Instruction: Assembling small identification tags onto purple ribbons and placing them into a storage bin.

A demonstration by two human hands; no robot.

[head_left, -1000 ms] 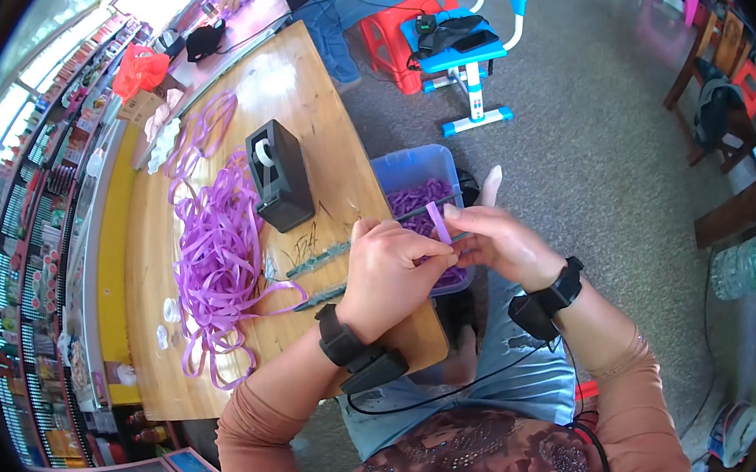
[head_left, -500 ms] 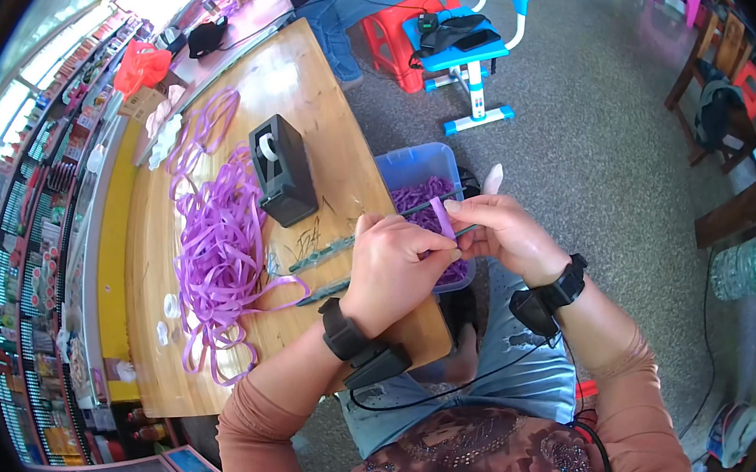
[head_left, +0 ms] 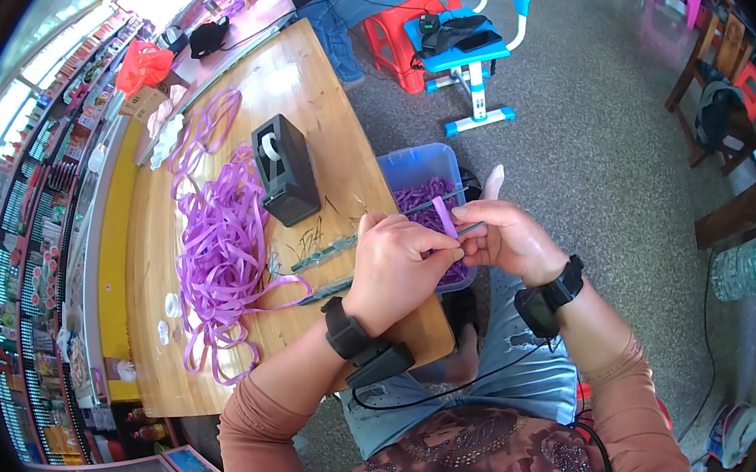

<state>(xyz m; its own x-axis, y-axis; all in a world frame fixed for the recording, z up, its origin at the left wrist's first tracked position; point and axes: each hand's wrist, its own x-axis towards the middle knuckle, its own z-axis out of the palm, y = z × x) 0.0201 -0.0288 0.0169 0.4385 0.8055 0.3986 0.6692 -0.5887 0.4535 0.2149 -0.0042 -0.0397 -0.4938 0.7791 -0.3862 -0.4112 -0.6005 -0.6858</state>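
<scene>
A strip of purple ribbon stands up across two thin dark green rods, over the edge of the table. My left hand is closed, pinching the ribbon's lower part between thumb and fingertip. My right hand is at the other side, its thumb beside the ribbon and its curled fingers meeting the left fingertips; part of its grip is hidden. The far rod and the near rod lie on the table and stick out past its edge. A tangled heap of purple ribbon lies to the left, one strand trailing toward the rods.
A black tape dispenser stands on the wooden table. Below the table edge, a clear blue bin holds purple ribbon pieces. A blue chair carries a phone and dark items. Another person's jeans-clad legs show beyond.
My right thumb has shifted slightly right, away from the ribbon, and the right hand looks a little looser. My left hand keeps its pinch almost unmoved.
</scene>
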